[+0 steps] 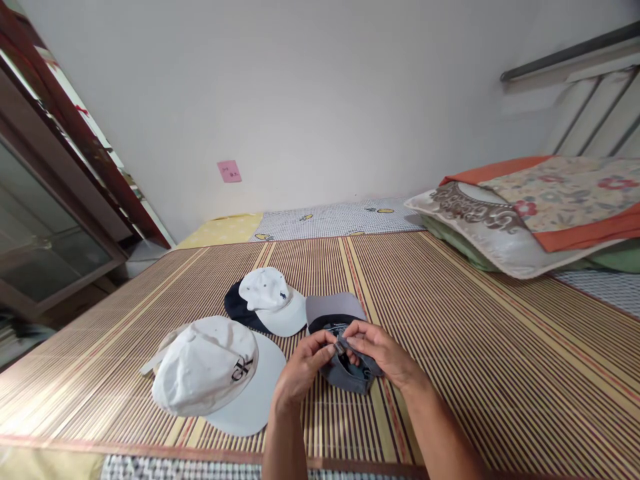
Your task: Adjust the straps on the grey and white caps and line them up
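Note:
A grey cap point(336, 312) lies upside down on the striped bamboo mat point(475, 333), brim pointing away from me. My left hand point(303, 371) and my right hand point(383, 352) both pinch its back strap at the buckle, fingers closed on it. To the left sits a big white cap point(210, 373) with dark letters on its side. Behind it a smaller white cap point(270, 297) rests on a dark cap point(234, 308).
Stacked pillows point(530, 213) with floral and orange covers lie at the back right, by a metal bed frame point(595, 113). A white wall with a pink note point(229, 171) runs behind. A wooden glass-fronted cabinet point(45, 220) stands at the left.

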Action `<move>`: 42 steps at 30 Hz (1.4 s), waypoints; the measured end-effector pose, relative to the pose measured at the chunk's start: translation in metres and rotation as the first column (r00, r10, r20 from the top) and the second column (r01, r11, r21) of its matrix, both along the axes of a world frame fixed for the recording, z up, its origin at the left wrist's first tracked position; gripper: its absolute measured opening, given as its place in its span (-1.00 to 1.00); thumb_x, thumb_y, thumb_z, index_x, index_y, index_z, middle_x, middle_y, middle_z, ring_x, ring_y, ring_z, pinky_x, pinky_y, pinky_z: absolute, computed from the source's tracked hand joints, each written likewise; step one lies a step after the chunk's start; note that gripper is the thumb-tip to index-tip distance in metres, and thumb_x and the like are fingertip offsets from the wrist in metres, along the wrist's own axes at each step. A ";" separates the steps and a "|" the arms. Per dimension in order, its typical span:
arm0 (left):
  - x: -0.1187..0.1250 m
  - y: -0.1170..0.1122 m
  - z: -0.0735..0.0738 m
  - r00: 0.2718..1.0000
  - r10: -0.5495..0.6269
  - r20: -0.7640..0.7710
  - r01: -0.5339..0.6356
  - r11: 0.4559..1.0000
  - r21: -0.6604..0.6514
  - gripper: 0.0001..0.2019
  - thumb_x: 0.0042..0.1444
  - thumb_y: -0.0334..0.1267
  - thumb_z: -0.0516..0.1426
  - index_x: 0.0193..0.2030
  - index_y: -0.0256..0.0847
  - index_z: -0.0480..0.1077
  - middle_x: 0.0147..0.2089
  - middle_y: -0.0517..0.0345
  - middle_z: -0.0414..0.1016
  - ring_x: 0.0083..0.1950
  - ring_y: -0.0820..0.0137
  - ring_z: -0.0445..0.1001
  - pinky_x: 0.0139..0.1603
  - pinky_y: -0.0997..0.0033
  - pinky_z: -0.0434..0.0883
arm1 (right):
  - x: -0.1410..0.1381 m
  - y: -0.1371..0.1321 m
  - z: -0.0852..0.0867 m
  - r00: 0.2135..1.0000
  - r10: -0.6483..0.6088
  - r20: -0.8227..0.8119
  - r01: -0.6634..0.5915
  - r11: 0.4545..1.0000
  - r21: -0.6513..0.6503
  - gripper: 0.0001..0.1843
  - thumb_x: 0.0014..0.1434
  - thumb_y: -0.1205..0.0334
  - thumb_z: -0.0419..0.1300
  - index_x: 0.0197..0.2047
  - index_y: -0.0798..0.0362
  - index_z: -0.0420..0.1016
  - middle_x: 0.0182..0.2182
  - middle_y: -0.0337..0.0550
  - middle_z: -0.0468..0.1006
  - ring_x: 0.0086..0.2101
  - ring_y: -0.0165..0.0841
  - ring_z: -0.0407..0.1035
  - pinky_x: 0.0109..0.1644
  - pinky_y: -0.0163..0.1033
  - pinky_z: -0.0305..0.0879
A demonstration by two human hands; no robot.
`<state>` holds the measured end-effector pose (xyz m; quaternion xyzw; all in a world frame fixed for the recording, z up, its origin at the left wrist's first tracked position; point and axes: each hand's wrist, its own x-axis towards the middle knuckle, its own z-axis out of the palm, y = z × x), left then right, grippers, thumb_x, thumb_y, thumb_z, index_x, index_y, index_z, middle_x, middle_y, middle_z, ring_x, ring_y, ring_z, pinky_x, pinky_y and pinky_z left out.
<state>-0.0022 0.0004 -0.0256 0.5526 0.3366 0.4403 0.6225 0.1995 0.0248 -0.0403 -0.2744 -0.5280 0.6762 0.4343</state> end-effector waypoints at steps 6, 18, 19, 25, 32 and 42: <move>-0.001 0.002 -0.003 0.998 -0.021 0.066 0.022 1.000 -0.004 -0.67 0.20 0.03 0.31 -0.21 -0.22 0.45 -0.33 0.10 0.56 -0.31 0.37 0.44 -0.20 0.39 0.29 | 0.001 -0.001 0.000 0.999 0.044 -0.001 -0.044 0.999 -0.013 -0.62 0.16 -0.09 0.46 -0.22 0.05 0.55 -0.44 -0.28 0.56 -0.44 -0.43 0.43 -0.29 -0.31 0.33; -0.001 0.002 -0.005 0.999 -0.014 0.051 0.014 1.000 -0.013 -0.68 0.19 0.02 0.33 -0.22 -0.21 0.46 -0.37 0.15 0.50 -0.33 0.40 0.39 -0.24 0.40 0.24 | 0.002 -0.003 0.008 0.998 0.058 0.015 -0.058 0.998 0.013 -0.71 0.14 0.02 0.48 -0.28 0.04 0.60 -0.46 -0.30 0.56 -0.44 -0.43 0.41 -0.29 -0.32 0.31; -0.001 0.002 -0.005 0.999 -0.008 0.048 0.009 1.000 -0.017 -0.67 0.18 0.02 0.33 -0.23 -0.21 0.45 -0.37 0.15 0.49 -0.34 0.40 0.37 -0.25 0.41 0.22 | 0.003 -0.003 0.009 0.999 0.049 0.019 -0.049 0.998 0.032 -0.73 0.14 0.03 0.48 -0.29 0.04 0.61 -0.46 -0.30 0.55 -0.44 -0.44 0.40 -0.29 -0.32 0.31; 0.001 0.002 -0.003 1.000 0.015 0.025 -0.014 0.998 -0.053 -0.64 0.14 0.05 0.35 -0.27 -0.22 0.43 -0.43 0.22 0.42 -0.41 0.46 0.28 -0.34 0.44 0.14 | 0.003 -0.002 0.007 0.999 0.030 0.037 -0.032 0.998 0.055 -0.75 0.12 0.06 0.49 -0.31 0.02 0.60 -0.47 -0.33 0.52 -0.45 -0.43 0.40 -0.30 -0.31 0.30; 0.002 0.002 -0.005 0.998 0.011 0.055 -0.008 0.998 -0.058 -0.60 0.10 0.09 0.37 -0.30 -0.22 0.43 -0.46 0.23 0.37 -0.44 0.47 0.23 -0.37 0.45 0.08 | 0.002 -0.001 0.006 0.999 0.019 0.049 -0.022 0.998 0.064 -0.75 0.10 0.06 0.50 -0.30 0.02 0.62 -0.45 -0.31 0.53 -0.44 -0.41 0.40 -0.30 -0.28 0.31; 0.000 0.003 -0.011 0.997 0.002 0.076 0.003 0.998 -0.067 -0.65 0.14 0.02 0.36 -0.27 -0.23 0.43 -0.45 0.23 0.37 -0.45 0.49 0.23 -0.38 0.45 0.12 | 0.005 -0.002 0.007 0.997 0.055 0.050 -0.059 0.995 0.086 -0.79 0.13 0.09 0.49 -0.29 0.01 0.64 -0.43 -0.31 0.52 -0.43 -0.42 0.40 -0.30 -0.29 0.32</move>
